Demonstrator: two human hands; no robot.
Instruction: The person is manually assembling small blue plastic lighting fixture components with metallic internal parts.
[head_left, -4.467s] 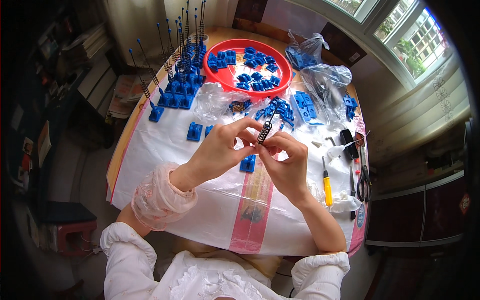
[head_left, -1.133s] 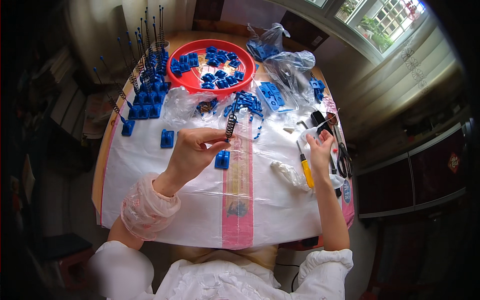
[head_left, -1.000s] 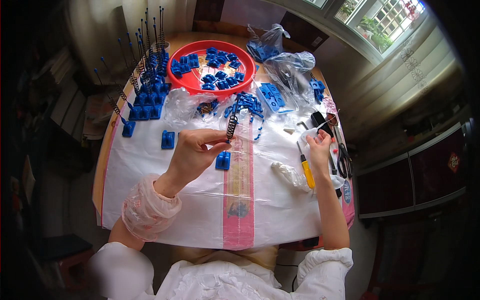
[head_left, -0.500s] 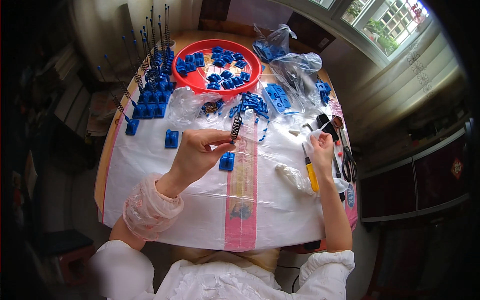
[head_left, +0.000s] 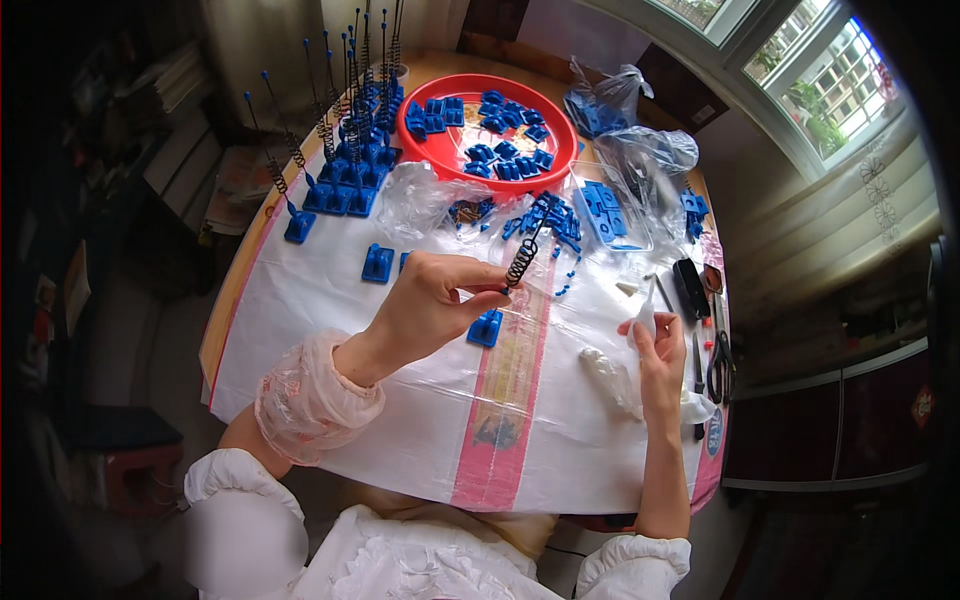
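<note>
My left hand [head_left: 445, 305] is closed, thumb and fingertips pinching the lower end of a black coil spring [head_left: 521, 262] that leans up and to the right. Just below those fingers, a blue plastic base [head_left: 485, 327] sits on the sheet; whether the spring touches it is hidden. Over on the right, my right hand [head_left: 658, 350] is wrapped around a white squeeze bottle [head_left: 646, 310] with a thin pointed nozzle aimed upward. A crumpled white plastic wrapper [head_left: 611, 380] lies beside that hand.
A red round tray [head_left: 412, 150] holds several blue parts. Blue bases with upright springs [head_left: 355, 170] crowd the far left. Small blue pieces [head_left: 560, 222] lie beyond my left hand, near a clear box [head_left: 648, 240]. Scissors [head_left: 720, 368] lie at the right edge.
My right hand has lifted the white squeeze bottle, and its nozzle now shows upright. The whole view has shifted, while my left hand still pinches the spring. The yellow-handled tool is no longer visible.
</note>
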